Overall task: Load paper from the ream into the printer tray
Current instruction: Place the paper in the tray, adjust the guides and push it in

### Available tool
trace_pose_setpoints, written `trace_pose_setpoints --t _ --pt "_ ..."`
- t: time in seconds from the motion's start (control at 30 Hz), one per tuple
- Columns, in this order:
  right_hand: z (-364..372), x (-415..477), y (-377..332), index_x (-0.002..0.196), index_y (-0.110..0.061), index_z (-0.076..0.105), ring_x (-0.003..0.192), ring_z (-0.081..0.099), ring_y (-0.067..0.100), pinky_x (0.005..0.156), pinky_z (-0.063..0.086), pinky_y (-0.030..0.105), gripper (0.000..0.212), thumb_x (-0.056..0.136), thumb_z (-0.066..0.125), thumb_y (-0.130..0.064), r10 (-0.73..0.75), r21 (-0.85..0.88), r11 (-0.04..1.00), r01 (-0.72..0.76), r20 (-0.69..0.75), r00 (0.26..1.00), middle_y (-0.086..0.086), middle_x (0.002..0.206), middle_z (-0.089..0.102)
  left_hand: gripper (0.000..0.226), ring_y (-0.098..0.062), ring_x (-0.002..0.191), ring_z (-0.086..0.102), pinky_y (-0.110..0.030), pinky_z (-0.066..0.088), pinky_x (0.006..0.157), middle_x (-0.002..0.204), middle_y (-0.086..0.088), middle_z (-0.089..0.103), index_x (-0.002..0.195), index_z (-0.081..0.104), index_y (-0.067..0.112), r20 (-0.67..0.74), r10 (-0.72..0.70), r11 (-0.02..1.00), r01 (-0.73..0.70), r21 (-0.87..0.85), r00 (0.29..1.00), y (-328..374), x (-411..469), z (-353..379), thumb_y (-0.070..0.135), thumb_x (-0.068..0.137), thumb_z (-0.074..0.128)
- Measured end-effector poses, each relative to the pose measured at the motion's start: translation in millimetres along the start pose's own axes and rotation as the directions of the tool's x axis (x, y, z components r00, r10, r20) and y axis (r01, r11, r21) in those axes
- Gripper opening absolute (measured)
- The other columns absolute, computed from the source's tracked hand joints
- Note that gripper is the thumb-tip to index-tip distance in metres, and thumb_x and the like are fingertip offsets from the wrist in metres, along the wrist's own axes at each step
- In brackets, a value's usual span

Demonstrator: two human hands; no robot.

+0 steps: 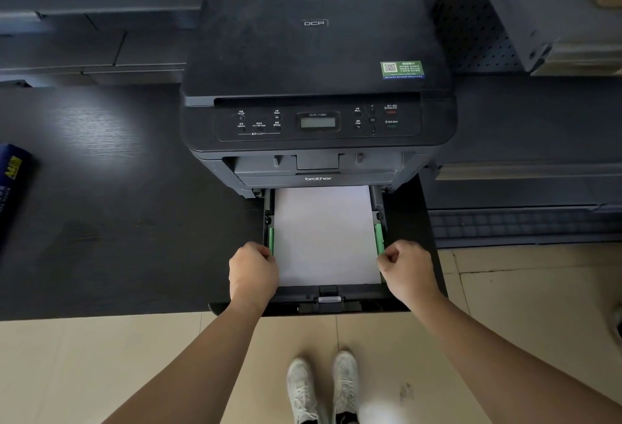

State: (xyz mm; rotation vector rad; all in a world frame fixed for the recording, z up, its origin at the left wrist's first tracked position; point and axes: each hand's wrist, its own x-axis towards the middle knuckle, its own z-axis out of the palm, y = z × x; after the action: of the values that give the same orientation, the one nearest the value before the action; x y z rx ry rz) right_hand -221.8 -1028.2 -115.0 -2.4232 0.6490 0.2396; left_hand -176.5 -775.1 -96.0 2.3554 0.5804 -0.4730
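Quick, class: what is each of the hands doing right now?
Left hand: closed, pinching the left green guide of the tray.
Right hand: closed, pinching the right green guide beside the paper.

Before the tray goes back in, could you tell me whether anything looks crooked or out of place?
Nothing stands out. The paper lies flat and square in the tray, between the green guides, with a hand at each guide: left hand, right hand.
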Motion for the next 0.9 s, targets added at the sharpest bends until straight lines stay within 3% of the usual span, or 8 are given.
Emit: trace_pose_setpoints --t 0.07,0.23,0.33,0.4,0.53,0.73,0.9 --pt "-0.9 0.3 -0.4 0.077 -0.010 0.068 0.059 0.057 0.011 0.048 0.038 0.016 0.008 0.083 0.070 -0.013 0.000 0.002 1.000 0.000 0.004 1.000 0.006 0.078 0.066 0.024 -0.034 0.081 0.070 -0.043 0.062 0.070 0.097 -0.011 0.073 0.107 0.071 0.008 0.001 0.006 1.000 -0.006 -0.001 1.000 -0.3 0.3 -0.3 0.009 0.089 0.056" --pt "-1.3 -0.6 -1.9 0.080 -0.009 0.069 0.064 0.062 0.014 0.052 0.042 0.018 0.006 0.084 0.069 -0.013 0.029 0.046 0.998 -0.030 0.016 0.999 0.005 0.077 0.069 0.025 -0.028 0.065 0.067 -0.026 0.050 0.050 0.091 -0.013 0.073 0.104 0.072 0.006 -0.008 -0.004 1.000 0.004 0.030 1.000 1.2 1.2 0.7 0.005 0.089 0.053" --pt "-2.3 -0.3 -3.1 0.083 -0.009 0.069 0.062 0.058 0.008 0.051 0.039 0.015 0.006 0.086 0.068 -0.013 0.039 0.068 0.997 -0.041 0.041 0.998 0.002 0.075 0.067 0.025 -0.035 0.073 0.069 -0.036 0.059 0.062 0.093 -0.014 0.073 0.103 0.072 0.005 -0.012 -0.004 1.000 0.004 0.030 1.000 1.8 2.0 2.3 0.003 0.088 0.052" --pt "-2.8 -0.2 -1.7 0.085 -0.009 0.069 0.060 0.056 0.004 0.049 0.037 0.014 0.005 0.087 0.067 -0.013 0.058 0.092 0.994 -0.062 0.050 0.997 -0.001 0.073 0.065 0.026 -0.033 0.080 0.068 -0.034 0.055 0.066 0.098 -0.014 0.073 0.108 0.072 0.005 -0.006 0.016 0.999 -0.016 0.030 1.000 0.0 2.8 2.6 0.004 0.089 0.053" --pt "-3.2 -1.2 -1.8 0.088 -0.008 0.069 0.059 0.057 0.004 0.049 0.038 0.015 0.006 0.087 0.067 -0.013 0.082 0.119 0.989 -0.088 0.051 0.995 -0.002 0.070 0.064 0.027 -0.024 0.080 0.059 -0.028 0.047 0.068 0.104 -0.013 0.073 0.112 0.071 0.004 -0.013 0.061 0.997 -0.060 0.051 0.998 -3.4 2.7 1.4 0.006 0.090 0.056" --pt "-5.0 -1.2 -4.1 0.088 -0.007 0.069 0.058 0.056 0.003 0.048 0.036 0.014 0.008 0.087 0.067 -0.014 0.075 0.066 0.995 -0.078 0.053 0.996 -0.001 0.072 0.065 0.025 -0.025 0.080 0.063 -0.030 0.052 0.069 0.102 -0.013 0.074 0.111 0.071 0.005 -0.002 0.052 0.996 -0.052 0.068 0.999 -1.3 3.0 -0.2 0.008 0.091 0.057" --pt "-5.5 -3.0 -9.9 0.080 -0.008 0.069 0.058 0.063 0.017 0.044 0.042 0.021 0.014 0.084 0.068 -0.021 0.072 -0.042 0.997 -0.072 0.001 0.997 0.006 0.070 0.069 0.018 -0.031 0.070 0.070 -0.042 0.063 0.065 0.087 -0.008 0.072 0.101 0.072 0.013 -0.026 0.011 0.998 -0.010 0.056 1.000 -0.4 -0.5 -1.8 0.016 0.088 0.060"
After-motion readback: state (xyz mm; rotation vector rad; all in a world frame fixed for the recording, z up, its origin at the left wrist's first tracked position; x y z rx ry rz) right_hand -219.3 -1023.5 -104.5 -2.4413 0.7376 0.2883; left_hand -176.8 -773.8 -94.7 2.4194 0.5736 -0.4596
